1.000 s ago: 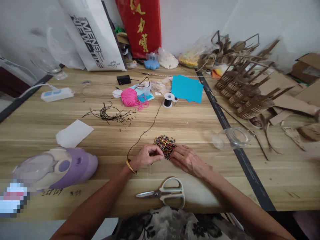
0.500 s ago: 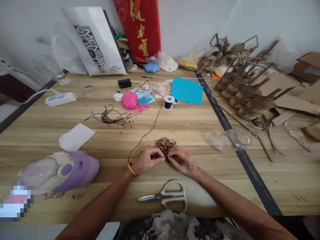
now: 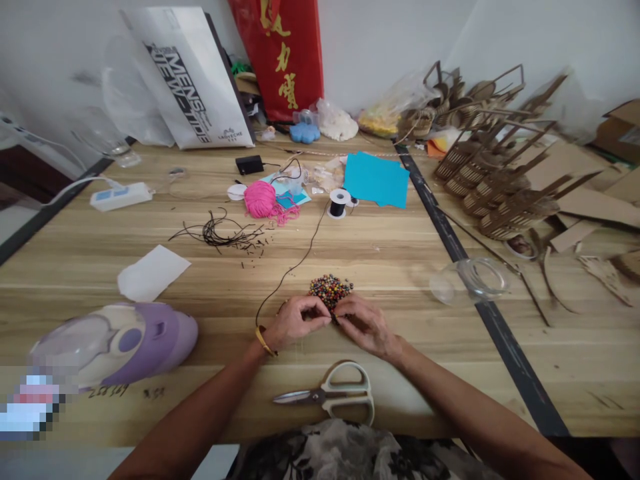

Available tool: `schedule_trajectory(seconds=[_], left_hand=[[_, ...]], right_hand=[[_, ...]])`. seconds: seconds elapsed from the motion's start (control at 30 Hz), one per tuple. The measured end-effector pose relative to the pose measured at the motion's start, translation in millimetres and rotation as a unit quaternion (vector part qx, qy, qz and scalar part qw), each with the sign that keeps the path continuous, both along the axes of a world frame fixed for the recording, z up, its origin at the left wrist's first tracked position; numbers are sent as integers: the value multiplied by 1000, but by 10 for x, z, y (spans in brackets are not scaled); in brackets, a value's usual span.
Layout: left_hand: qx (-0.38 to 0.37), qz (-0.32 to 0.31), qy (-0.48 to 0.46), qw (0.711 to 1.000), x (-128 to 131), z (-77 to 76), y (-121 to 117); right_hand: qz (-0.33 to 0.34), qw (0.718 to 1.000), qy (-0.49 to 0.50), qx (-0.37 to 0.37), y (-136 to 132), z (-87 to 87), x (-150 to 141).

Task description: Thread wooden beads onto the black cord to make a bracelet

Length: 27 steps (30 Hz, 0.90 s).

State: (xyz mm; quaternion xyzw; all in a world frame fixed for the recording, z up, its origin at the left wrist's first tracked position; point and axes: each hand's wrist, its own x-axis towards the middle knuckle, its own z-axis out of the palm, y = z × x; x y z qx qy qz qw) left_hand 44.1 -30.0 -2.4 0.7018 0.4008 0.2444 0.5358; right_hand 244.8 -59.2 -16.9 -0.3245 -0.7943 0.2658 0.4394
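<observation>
A pile of small multicoloured beads (image 3: 330, 288) lies on the wooden table just beyond my fingertips. My left hand (image 3: 300, 320) is closed in a pinch at the pile's near edge. Black cord (image 3: 286, 275) runs from a white-flanged spool (image 3: 339, 204) down to this hand, where part of it is hidden. Facing it, my right hand (image 3: 364, 324) pinches a tiny bead, its fingertips almost meeting the left ones. Between me and the hands lies a pair of scissors (image 3: 327, 395) with cream handles, blades pointing left.
To the left are a purple-and-white appliance (image 3: 145, 340), white paper (image 3: 154, 273) and black cord pieces (image 3: 220, 233). Pink yarn (image 3: 260, 199) and blue sheets (image 3: 376, 180) lie farther back. Clear tubing (image 3: 477, 280) and small woven baskets (image 3: 500, 193) occupy the right.
Both hands stay almost in place, fingertips still together by the beads. The right fingers have shifted slightly toward the left ones, and the camera view has moved a little.
</observation>
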Motion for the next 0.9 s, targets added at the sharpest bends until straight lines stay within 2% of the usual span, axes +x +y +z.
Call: schedule_trajectory(seconds=[0.9], left_hand=[[-2,2,-8,1000,14,28,2]], right_hand=[[4,1000,16,1,-19,36,-24]])
